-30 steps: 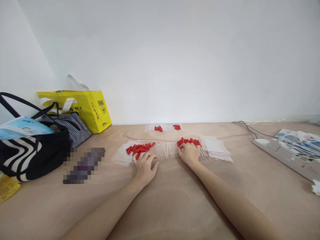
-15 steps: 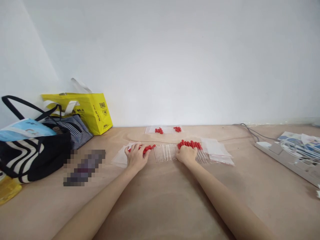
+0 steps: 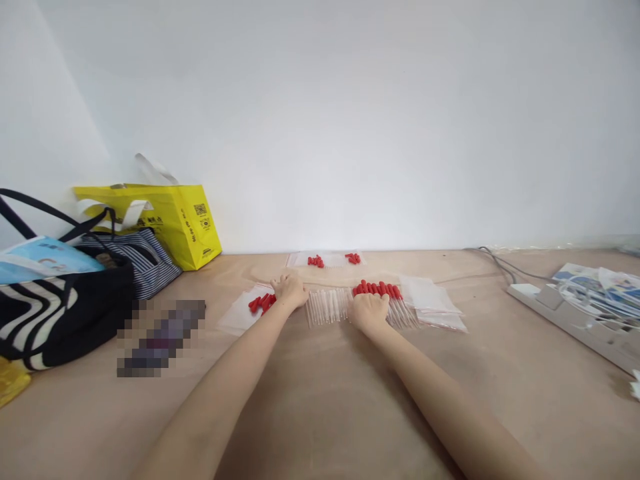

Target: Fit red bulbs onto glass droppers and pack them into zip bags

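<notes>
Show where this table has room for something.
Bare tabletop lies between the left arm and right arm, and between the right arm and white box. Around the left hand and right hand, red caps, sticks and plastic bags crowd it.

Single head-mounted view, set above the near side of the bench (image 3: 310, 407), facing forward and down towards the far wall (image 3: 350, 133). Wide coverage; the left hand (image 3: 291, 291) and right hand (image 3: 369, 311) register mid-frame, at middle distance.

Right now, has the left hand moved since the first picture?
Yes, forward, away from the person: the left hand is now closer to the clear bag lying near the wall.
</notes>
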Available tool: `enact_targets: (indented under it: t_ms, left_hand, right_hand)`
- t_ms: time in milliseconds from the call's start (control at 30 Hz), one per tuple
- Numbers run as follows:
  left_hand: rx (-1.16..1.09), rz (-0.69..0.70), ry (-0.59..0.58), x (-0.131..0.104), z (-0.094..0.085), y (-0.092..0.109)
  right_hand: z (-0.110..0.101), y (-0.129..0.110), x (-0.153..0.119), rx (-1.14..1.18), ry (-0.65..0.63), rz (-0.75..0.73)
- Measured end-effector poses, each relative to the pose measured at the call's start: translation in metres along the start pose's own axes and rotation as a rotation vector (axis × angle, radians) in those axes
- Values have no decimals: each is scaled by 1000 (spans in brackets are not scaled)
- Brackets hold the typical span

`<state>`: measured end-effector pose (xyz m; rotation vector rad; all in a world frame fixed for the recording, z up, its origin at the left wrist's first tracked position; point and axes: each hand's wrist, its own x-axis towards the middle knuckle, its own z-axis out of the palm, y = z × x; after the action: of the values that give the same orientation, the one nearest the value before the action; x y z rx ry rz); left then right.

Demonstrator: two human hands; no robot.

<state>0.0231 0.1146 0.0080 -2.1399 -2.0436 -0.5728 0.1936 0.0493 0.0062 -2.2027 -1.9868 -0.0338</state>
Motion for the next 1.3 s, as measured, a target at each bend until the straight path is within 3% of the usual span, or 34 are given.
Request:
enact_targets:
  t_ms: [167, 333, 467, 533, 633, 800, 867, 1033, 1300]
  left_hand:
    - [-126, 36, 120, -21, -15, -1]
    - [-318, 161, 214, -63, -28, -15]
    - [-461, 206, 236, -97, -27, -24]
    - [-602, 309, 148, -109, -29, -24]
    - [-636, 479, -44, -122, -35, -20]
    - [-653, 594, -266, -127, -47, -16]
    - [-611, 586, -256, -127, -47, -15]
    - [-419, 418, -55, -127, -36, -10]
    - [-362, 432, -9, -128, -28, -4]
  right_hand:
    - [-11, 13, -23, 24, 0, -190]
    - [-10, 39, -54, 135, 0, -539]
    - [-6, 55, -65, 205, 8, -643]
    - [-5, 59, -64, 233, 0, -660]
    - [-5, 61, -62, 254, -8, -683]
    - [-4, 63, -62, 357, 12, -651]
    - [-1, 62, -61, 401, 14, -636]
    - [10, 56, -58, 461, 11, -557]
    - [18, 44, -64, 347, 110, -442]
